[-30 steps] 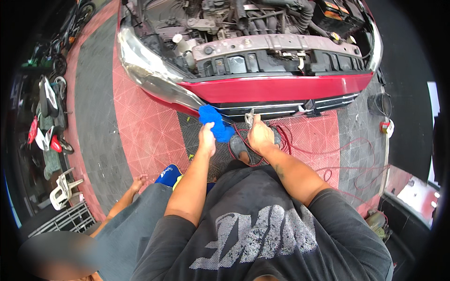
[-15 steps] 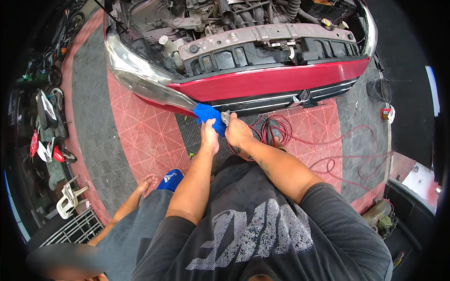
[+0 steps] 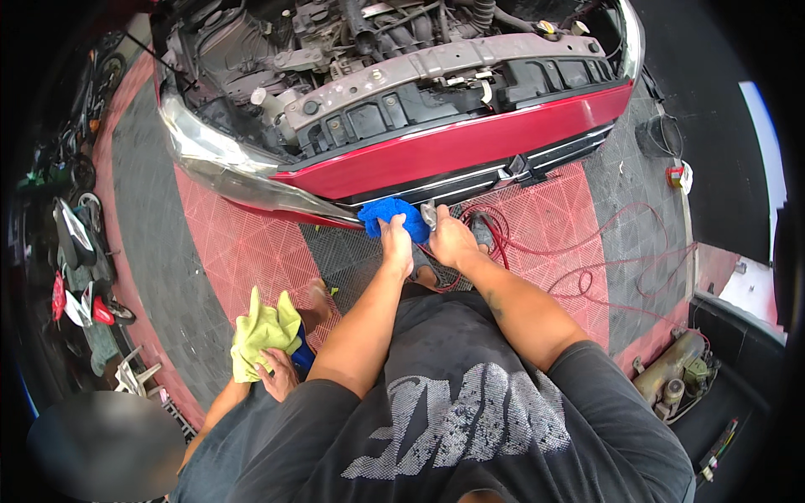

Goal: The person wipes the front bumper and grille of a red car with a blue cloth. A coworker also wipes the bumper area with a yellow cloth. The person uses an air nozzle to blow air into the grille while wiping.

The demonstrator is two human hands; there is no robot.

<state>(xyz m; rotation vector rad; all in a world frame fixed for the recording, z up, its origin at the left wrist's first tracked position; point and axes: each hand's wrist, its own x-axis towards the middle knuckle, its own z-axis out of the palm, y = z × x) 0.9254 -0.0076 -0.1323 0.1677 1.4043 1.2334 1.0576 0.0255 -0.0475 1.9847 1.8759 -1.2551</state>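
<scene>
Just on the near side of the red bumper (image 3: 470, 134), toward its left end, the left hand's (image 3: 397, 245) fingers pinched a blue cloth (image 3: 381, 215); whether the cloth touched the bumper could not be told. Beside it, the right hand's (image 3: 455, 241) fingers were closed around a small silvery object (image 3: 429, 215). The handling looked under way, but what was done or left did not show. The engine bay (image 3: 335, 50) lay exposed beyond the bumper. A badge (image 3: 513, 169) sat below its middle; large glittery lettering marked the dark shirt (image 3: 335, 436) nearer the wearer.
</scene>
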